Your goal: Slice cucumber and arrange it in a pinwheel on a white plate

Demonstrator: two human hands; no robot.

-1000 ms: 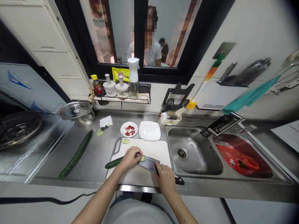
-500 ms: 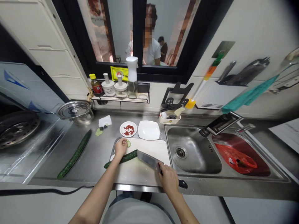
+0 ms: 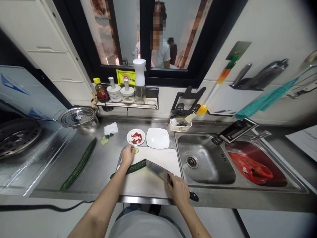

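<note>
My left hand (image 3: 128, 155) is at the upper left of the white cutting board (image 3: 163, 158), fingers drawn together at the edge of a thin cucumber slice (image 3: 136, 150). Below that wrist a cut cucumber (image 3: 136, 166) lies across the board, partly hidden by my forearm. My right hand (image 3: 179, 190) is closed around the black handle of a kitchen knife (image 3: 157, 169). The blade rests low over the board, its tip beside the cucumber's cut end.
A whole cucumber (image 3: 80, 165) lies left of the board, near cucumber scraps (image 3: 105, 139). Behind the board are a plate of chopped red bits (image 3: 136, 142) and a white dish (image 3: 158, 138). A sink (image 3: 205, 165) is on the right, a lidded pot (image 3: 80, 120) at back left.
My left hand has shifted slightly up, its fingertips drawing in at the cucumber slice. My right hand and the knife have hardly moved.
</note>
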